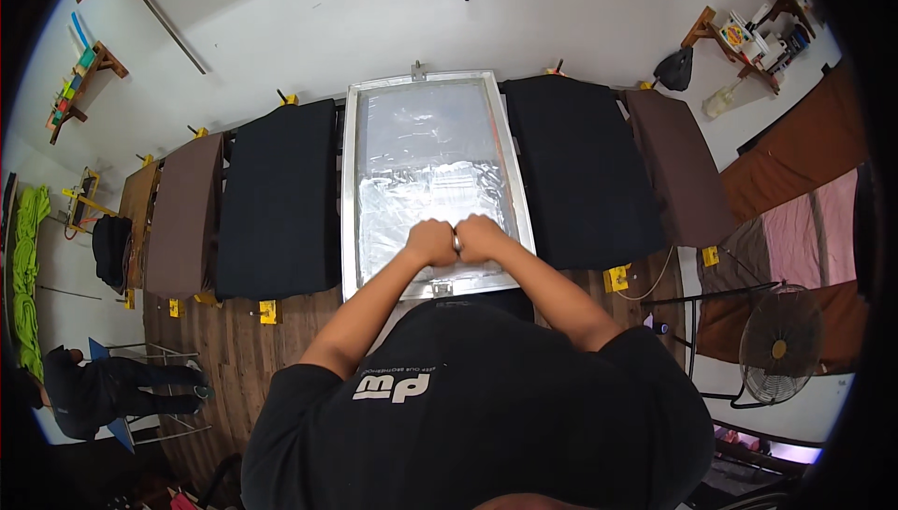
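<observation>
A silver-framed printing screen (351,182) lies in front of me, its mesh wet and shiny, with whitish smears across the middle and near half. Over its near end, both hands are closed in fists side by side. My left hand (431,243) and my right hand (480,238) almost touch at the knuckles. Between them shows a small shiny bit, too small to name. Whatever the fists grip is hidden beneath them. A metal clamp (442,287) sits on the frame's near edge, and a hinge clamp (418,71) on its far edge.
Black cloth-covered boards (278,201) flank the screen, with brown ones (187,215) beyond. Yellow brackets (269,312) stick out below. A standing fan (780,346) is at the right. Another person (84,393) is at the lower left. Wall shelves (744,47) hold supplies.
</observation>
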Tool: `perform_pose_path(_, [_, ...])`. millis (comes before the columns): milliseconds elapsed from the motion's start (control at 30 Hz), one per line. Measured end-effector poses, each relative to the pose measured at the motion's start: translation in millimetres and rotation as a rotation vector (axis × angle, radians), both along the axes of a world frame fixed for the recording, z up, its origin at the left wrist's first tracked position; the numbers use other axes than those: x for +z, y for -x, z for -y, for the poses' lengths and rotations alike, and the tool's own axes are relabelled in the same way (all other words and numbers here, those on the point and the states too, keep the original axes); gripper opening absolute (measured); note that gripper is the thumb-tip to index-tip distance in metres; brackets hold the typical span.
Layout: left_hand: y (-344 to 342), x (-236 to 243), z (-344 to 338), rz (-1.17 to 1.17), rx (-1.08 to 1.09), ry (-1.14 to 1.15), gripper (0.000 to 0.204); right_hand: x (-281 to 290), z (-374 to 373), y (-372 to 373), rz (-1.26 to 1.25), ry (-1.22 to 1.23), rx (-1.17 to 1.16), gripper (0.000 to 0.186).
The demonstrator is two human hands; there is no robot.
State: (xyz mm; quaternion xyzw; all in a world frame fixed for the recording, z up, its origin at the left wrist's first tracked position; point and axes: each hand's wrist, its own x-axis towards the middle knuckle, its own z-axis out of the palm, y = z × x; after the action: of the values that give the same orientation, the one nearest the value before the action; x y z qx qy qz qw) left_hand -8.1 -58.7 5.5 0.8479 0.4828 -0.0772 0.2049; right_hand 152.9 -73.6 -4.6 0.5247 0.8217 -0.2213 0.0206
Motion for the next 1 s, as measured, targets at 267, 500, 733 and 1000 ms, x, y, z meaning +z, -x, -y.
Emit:
perform_pose_path(267, [1, 10, 40, -0.029, -0.049, 0.14, 0.029, 0, 46, 0, -0.058, 0.092, -0.027, 0.021])
perform_pose_path(500, [0, 17, 29, -0.043, -0.062, 0.207, 0.031, 4, 32, -3, -0.03, 0.212, -0.022, 0.024])
perform_pose_path(733, [0, 9, -10, 0.072, 0.027, 0.004, 0.027, 23, -8, -8, -0.048, 0.069, -0.09, 0.02])
perform_pose_path(1000, [7, -17, 48, 0.272, -0.009, -0.218, 0.027, -17, 57, 6, -0.143, -0.203, -0.131, 0.024])
